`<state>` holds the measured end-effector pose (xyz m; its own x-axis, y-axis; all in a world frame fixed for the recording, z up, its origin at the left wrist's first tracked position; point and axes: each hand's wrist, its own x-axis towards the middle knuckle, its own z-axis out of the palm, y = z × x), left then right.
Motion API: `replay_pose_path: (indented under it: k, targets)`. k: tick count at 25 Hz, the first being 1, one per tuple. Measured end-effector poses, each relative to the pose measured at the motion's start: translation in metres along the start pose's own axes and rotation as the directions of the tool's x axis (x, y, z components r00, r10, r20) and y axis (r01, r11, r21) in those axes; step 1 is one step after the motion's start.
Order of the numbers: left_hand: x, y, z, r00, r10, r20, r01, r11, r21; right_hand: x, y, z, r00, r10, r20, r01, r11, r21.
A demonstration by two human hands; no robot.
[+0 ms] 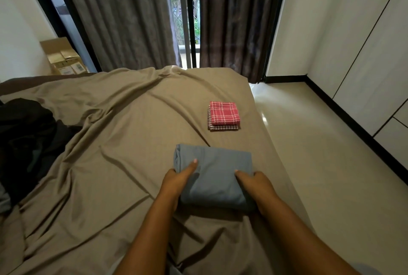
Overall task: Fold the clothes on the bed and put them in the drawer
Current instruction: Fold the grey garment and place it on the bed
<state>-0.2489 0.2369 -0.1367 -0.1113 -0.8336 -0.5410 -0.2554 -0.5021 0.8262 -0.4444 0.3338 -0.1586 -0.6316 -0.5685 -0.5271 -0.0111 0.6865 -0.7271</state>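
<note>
- blue cloth [213,175], folded into a thick rectangle, lies on the bed [123,142] in the lower centre of the frame, near the bed's right edge.
- the left hand [176,178] grips its left side and the right hand [257,183] its right side. each thumb lies on top while the fingers are tucked under the fold, out of sight.
- gripping from both sides is, i judge, meant to hold the layers together for a lift or a last squaring-up.
- a red check cloth [224,113], up and to the right of the blue one and apart from it, sits folded on a second check cloth. the two look like finished pieces set by the bed edge, ready to carry.
- dark clothes [28,137] lie in a loose heap at the left edge of the frame, unfolded, so the task looks only partway done.
- a cabinet [375,76] runs down the right edge. the panel lines low on it may be drawers, but i cannot tell, and nothing there stands open.
- the soft cloth would probably sag or spill open if one side slipped, so a level, two-handed lift seems wise.
</note>
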Motion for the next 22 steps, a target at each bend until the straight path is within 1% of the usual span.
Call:
replay_pose_path:
  k: [3,5,6,8,11,14,16,19,22]
  targets:
    - [0.004,0.003,0.005,0.998,-0.009,0.059,0.004,0.996,0.086,0.012,-0.009,-0.006,0.989,0.096,0.114,-0.112,0.983,0.147]
    - [0.007,-0.001,0.008,0.998,-0.013,0.068,0.006,0.995,0.095,0.018,-0.009,-0.007,0.977,0.117,0.178,-0.148,0.974,0.17]
    - [0.01,-0.003,0.009,0.998,0.002,0.066,-0.008,0.996,0.09,0.024,-0.008,-0.007,0.975,0.106,0.193,-0.139,0.977,0.162]
    - [0.014,-0.008,0.01,0.997,0.04,0.067,-0.046,0.996,0.082,0.025,-0.009,-0.009,0.969,0.055,0.241,-0.096,0.982,0.164]
    - [0.012,-0.004,0.01,0.987,0.104,0.121,-0.112,0.992,0.058,0.023,-0.012,-0.013,0.95,-0.058,0.307,-0.027,0.964,0.266]
    - [0.008,0.014,0.006,0.981,0.091,0.171,-0.09,0.996,-0.008,0.022,-0.022,-0.019,0.936,-0.133,0.325,0.012,0.938,0.347]
    - [0.013,0.038,0.007,0.975,0.114,0.189,-0.107,0.993,-0.048,0.031,-0.041,-0.029,0.926,-0.201,0.318,0.067,0.92,0.387]
    - [0.034,0.095,0.018,0.966,0.177,0.189,-0.161,0.982,-0.099,0.054,-0.094,-0.046,0.897,-0.312,0.313,0.149,0.881,0.45]
    - [0.074,0.163,0.034,0.962,0.207,0.176,-0.191,0.976,-0.104,0.097,-0.164,-0.063,0.905,-0.321,0.279,0.172,0.876,0.45]
